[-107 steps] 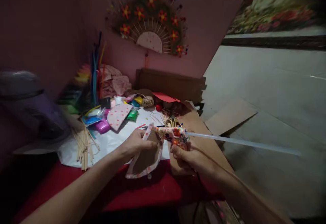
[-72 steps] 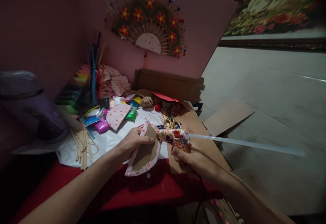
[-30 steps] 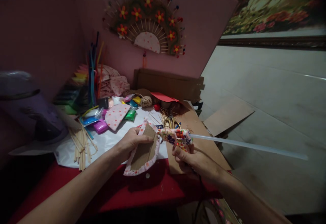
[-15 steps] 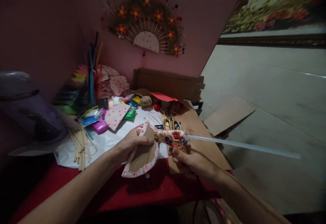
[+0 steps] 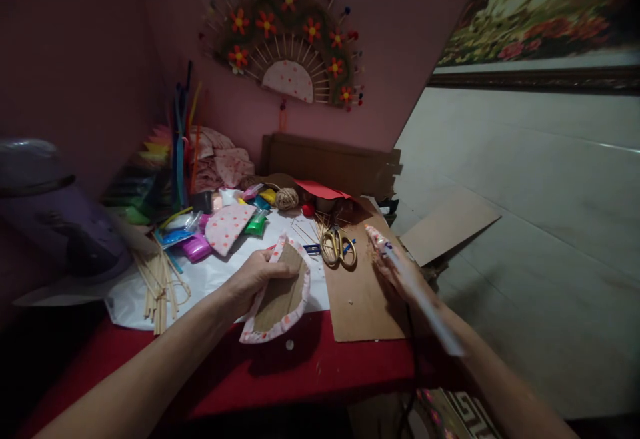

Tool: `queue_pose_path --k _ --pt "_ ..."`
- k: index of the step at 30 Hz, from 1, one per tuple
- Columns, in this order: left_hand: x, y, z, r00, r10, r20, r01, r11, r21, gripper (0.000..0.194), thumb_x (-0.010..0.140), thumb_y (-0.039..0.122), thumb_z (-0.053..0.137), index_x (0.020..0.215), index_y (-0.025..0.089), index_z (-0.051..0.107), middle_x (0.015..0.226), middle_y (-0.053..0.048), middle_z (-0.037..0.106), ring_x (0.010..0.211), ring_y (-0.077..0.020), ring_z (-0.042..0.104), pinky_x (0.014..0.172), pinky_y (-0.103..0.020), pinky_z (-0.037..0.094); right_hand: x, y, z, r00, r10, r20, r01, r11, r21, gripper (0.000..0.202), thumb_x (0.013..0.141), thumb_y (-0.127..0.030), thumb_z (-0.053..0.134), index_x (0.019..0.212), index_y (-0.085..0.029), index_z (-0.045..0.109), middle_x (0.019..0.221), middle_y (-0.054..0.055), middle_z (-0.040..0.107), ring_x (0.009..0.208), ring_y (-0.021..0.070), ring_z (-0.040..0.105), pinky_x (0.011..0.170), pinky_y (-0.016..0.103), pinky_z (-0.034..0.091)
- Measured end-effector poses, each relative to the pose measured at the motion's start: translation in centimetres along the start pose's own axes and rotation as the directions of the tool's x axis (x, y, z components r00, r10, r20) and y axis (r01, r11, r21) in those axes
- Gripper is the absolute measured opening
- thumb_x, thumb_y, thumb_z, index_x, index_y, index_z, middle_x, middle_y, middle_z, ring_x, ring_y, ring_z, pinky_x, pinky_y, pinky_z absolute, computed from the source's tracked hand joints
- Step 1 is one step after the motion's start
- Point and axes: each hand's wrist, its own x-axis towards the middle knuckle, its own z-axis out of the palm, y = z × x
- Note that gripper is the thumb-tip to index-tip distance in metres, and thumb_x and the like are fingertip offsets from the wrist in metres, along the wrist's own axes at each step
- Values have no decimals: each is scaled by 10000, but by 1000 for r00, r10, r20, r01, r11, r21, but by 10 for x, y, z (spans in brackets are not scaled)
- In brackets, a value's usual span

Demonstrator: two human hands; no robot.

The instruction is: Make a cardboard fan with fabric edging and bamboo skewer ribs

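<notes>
My left hand pinches a half-round cardboard piece whose edge is wrapped in pink dotted fabric; its bare cardboard side faces me. Over the right part of the cardboard sheet, my right hand is closed around a glue gun covered in flowery fabric. A long translucent glue stick sticks out of its back, blurred, over my forearm. Gold-handled scissors lie between the two hands. Another dotted half-round piece rests on the white sheet behind my left hand.
Wooden sticks lie at the left. Coloured clay packets, a twine ball and red paper sit farther back. A decorated fan hangs above. The red table edge is nearest me, with a dark cord at its right.
My right hand has moved right with the glue gun, away from the half-round piece, and the glue stick now points down toward me. The scissors are uncovered. My left hand has barely moved.
</notes>
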Motion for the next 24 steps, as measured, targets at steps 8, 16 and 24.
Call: queue_pose_path --k 8,16,24 --pt "-1 1 2 1000 -1 -27 1 1000 3 191 584 197 710 735 117 625 610 -52 676 499 -156 608 500 -250 463 17 43 -14 990 -143 -20 97 765 -636 462 911 -402 358 1302 -158 397 1267 157 506 1118 275 502 912 381 372" --pt "-1 0 -1 999 36 31 -36 999 -13 212 584 230 719 729 100 637 613 -59 666 502 -155 599 510 -259 463 2 -10 18 894 -401 -201 113 635 -764 247 872 -232 448 1028 -133 611 1031 160 587 1000 288 514 846 408 372" --pt "-3 -2 -2 981 127 143 -133 991 33 248 613 268 733 771 108 629 648 -42 658 533 -136 583 526 -241 439 -13 -67 89 968 58 245 -171 865 471 231 767 -371 607 709 -148 584 628 -4 541 511 79 453 461 198 349"
